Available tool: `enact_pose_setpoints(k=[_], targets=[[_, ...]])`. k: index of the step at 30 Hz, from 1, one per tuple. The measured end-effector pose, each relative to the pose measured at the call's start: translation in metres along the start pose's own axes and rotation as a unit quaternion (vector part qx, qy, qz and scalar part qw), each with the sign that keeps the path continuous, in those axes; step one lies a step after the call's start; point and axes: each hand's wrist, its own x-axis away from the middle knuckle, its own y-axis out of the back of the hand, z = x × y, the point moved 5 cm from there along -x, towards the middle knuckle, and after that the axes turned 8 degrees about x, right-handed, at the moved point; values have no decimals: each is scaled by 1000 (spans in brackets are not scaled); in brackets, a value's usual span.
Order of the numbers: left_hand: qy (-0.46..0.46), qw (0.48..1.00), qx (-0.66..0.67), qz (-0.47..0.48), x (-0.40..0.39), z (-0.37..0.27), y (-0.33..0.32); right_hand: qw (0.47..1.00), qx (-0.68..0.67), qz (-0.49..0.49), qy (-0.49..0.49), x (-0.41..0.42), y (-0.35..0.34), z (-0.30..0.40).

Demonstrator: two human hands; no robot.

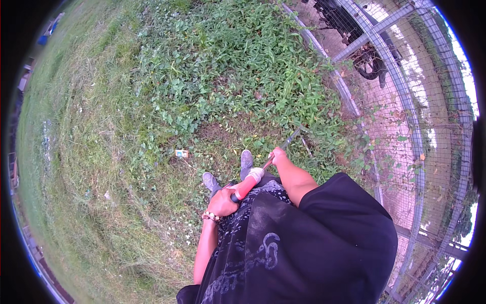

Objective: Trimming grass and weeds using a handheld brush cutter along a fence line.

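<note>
A long-shafted tool with a red rear body (245,187), a black end and a pale wrap slants up and to the right across my front. My left hand (223,202), with a beaded bracelet at the wrist, is closed around its rear end, near my waist. Farther forward, my right hand (278,155) grips the shaft. Beyond that hand the shaft (291,139) runs down to the leafy weeds (307,95); its working end is partly hidden there, so its kind cannot be told. My two shoes (246,157) stand on the ground to the left of the shaft.
A metal mesh fence (415,125) with vines curves along the right side; a motorcycle (368,62) stands behind it. Grass (95,159) covers the ground at the left. A small printed packet (181,153) lies left of my feet, and a thin stick (306,147) lies near the shaft.
</note>
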Motion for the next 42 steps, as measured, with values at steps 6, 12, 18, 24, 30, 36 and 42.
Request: enact_pose_setpoints(k=[6, 12, 18, 24, 30, 36, 42], targets=[[2, 1000, 11, -9, 5, -1, 6, 999, 40, -4, -6, -3, -12, 1], [9, 1000, 16, -12, 7, 1, 9, 998, 62, -17, -8, 5, -21, 3], [9, 999, 27, -33, 10, 6, 9, 996, 93, -9, -6, 13, -34, 8], [15, 998, 41, -40, 16, 3, 15, 993, 113, -24, -10, 17, -52, 7], [21, 997, 47, -51, 21, 3, 22, 995, 99, -17, 2, 20, -54, 3], [0, 995, 54, -80, 31, 8, 31, 985, 160, -66, 0, 50, -61, 2], [54, 996, 47, -61, 42, 18, 37, 974, 208, -89, 24, 78, -62, -3]])
